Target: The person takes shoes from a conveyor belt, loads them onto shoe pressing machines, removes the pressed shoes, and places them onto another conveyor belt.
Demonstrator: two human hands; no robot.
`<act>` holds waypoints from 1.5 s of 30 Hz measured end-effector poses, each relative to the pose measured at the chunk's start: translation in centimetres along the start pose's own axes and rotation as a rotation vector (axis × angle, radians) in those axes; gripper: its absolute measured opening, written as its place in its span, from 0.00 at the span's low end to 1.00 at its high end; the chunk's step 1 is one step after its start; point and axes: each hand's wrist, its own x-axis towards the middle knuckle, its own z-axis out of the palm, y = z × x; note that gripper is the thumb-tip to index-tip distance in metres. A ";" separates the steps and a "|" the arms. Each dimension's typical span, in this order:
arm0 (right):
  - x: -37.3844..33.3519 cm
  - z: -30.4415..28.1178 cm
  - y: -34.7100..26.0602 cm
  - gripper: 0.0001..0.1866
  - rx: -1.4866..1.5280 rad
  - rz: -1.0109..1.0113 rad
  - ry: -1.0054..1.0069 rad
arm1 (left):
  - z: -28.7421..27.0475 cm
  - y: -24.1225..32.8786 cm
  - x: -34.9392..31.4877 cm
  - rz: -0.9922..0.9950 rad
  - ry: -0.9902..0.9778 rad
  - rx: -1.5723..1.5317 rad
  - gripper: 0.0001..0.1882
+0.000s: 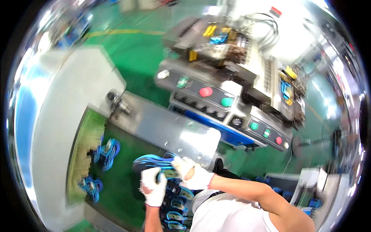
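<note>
A blue-and-black shoe (148, 160), blurred by motion, is in front of me beside the grey metal shelf. My right hand (189, 173), in a white glove, is closed around its right end. The white-gloved left hand (153, 187) grips its near side, with fingers curled and thumb toward the shoe. Both palms hide part of it. Just below and between my arms, several similar blue-and-black shoes (176, 214) are lined up in a column, partly covered by my left forearm and body.
The grey metal shelf (154, 120) juts between me and a machine with a button panel (205, 92). At left, a large pale machine housing (50, 116) has an opening with a bristly green curtain (83, 154). Two blue shoe pairs (110, 154) lie by it.
</note>
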 end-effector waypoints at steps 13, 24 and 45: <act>-28.6 -15.2 20.3 0.27 1.250 0.680 0.950 | 26.3 38.9 12.7 0.489 -0.434 -0.777 0.29; -39.9 -14.3 19.5 0.17 1.630 1.209 1.599 | 62.8 46.6 24.2 0.267 -0.449 0.055 0.43; -16.5 -36.6 55.3 0.26 0.476 1.096 0.820 | 22.6 27.8 10.7 -0.259 -0.700 -0.473 0.31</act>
